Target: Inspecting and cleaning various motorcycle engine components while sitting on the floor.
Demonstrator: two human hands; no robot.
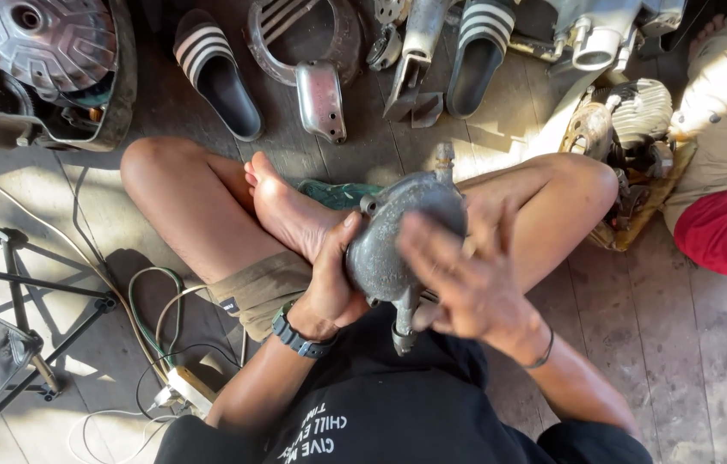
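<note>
I sit cross-legged on a wooden floor with a grey, rounded metal engine part (389,241) held over my lap. My left hand (333,275), with a dark watch at the wrist, grips its left side, thumb up against the casing. My right hand (458,271) lies flat over its right face, fingers spread and blurred; whether it holds a cloth or paper I cannot tell. A short pipe sticks out at the bottom of the part and a small fitting at the top. A green rag (337,193) lies under my foot.
Two black striped slippers (217,73) and loose metal parts (320,94) lie ahead. An engine cover (36,60) sits top left, another engine (630,129) at right beside a seated person (724,172). A black stand (19,292) and cables (157,318) are at left.
</note>
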